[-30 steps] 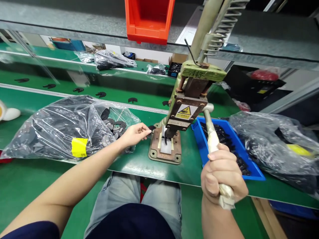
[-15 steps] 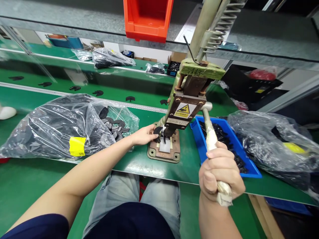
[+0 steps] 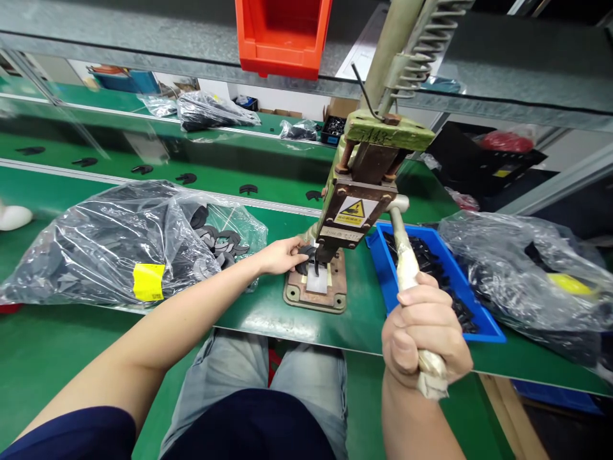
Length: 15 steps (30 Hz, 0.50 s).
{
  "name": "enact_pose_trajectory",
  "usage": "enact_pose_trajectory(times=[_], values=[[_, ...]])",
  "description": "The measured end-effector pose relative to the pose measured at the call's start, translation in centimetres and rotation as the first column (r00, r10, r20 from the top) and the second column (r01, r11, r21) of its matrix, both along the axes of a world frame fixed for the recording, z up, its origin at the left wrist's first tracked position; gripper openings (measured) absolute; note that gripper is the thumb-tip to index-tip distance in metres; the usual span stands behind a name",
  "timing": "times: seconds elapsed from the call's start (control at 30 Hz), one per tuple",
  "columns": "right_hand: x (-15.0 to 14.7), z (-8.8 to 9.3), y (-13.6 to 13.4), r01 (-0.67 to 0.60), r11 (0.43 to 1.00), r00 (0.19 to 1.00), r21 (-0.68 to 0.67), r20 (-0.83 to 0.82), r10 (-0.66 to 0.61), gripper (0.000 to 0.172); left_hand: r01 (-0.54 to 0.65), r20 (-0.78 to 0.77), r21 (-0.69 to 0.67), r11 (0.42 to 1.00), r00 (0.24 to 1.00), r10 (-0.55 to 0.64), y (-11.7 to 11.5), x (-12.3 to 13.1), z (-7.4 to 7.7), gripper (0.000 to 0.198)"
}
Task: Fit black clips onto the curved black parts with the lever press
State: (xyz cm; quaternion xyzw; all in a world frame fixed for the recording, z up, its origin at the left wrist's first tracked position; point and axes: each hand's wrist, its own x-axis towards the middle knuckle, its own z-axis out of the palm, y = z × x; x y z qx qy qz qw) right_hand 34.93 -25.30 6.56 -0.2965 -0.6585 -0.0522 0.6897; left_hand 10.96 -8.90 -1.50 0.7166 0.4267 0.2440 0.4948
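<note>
A hand-lever press (image 3: 358, 191) stands on the green bench, a yellow warning label on its ram. My right hand (image 3: 426, 326) is wrapped round its tape-covered lever (image 3: 407, 262), which slants down toward me. Under the ram, my left hand (image 3: 282, 255) pinches a curved black plastic part (image 3: 304, 260) at the left of the press base (image 3: 335, 287). A pale metal plate (image 3: 317, 281) lies on the base. My fingers and the ram partly hide where the part meets the fixture.
Left of the press lies a clear bag (image 3: 110, 243) of dark curved parts. To the right are a blue tray (image 3: 488, 329) of black parts and another plastic bag (image 3: 531, 275). Several curved pieces (image 3: 186, 178) line the green strip behind. An orange bin (image 3: 282, 64) hangs overhead.
Almost nothing differs. My left hand and the black part have shifted very slightly at the press base; my right hand keeps its hold on the lever.
</note>
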Motion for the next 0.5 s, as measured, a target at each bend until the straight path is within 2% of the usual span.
enact_pose_trajectory(times=[0.13, 0.3, 0.43, 0.5], values=[[-0.2, 0.1, 0.1, 0.005, 1.0, 1.0, 0.009, -0.017, -0.005, 0.027, 0.01, -0.055, -0.071, 0.997, 0.998, -0.014, 0.1, 0.2, 0.2, 0.024], [-0.3, 0.1, -0.1, 0.021, 1.0, 0.999, 0.003, -0.028, -0.021, 0.028, 0.012, -0.012, -0.208, 0.978, 1.0, -0.015, 0.8, 0.6, 0.0, 0.026], [-0.6, -0.2, 0.1, 0.029, 1.0, 0.999, -0.005, -0.041, -0.029, 0.029, 0.01, 0.002, -0.391, 0.921, 1.0, -0.01, 1.1, 1.3, 0.4, 0.027], [-0.9, -0.1, 0.6, 0.029, 0.998, 0.997, 0.056, -0.077, -0.025, 0.033, -0.012, 0.01, -0.458, 0.889, 1.0, 0.019, 1.0, 1.6, 0.5, 0.025]])
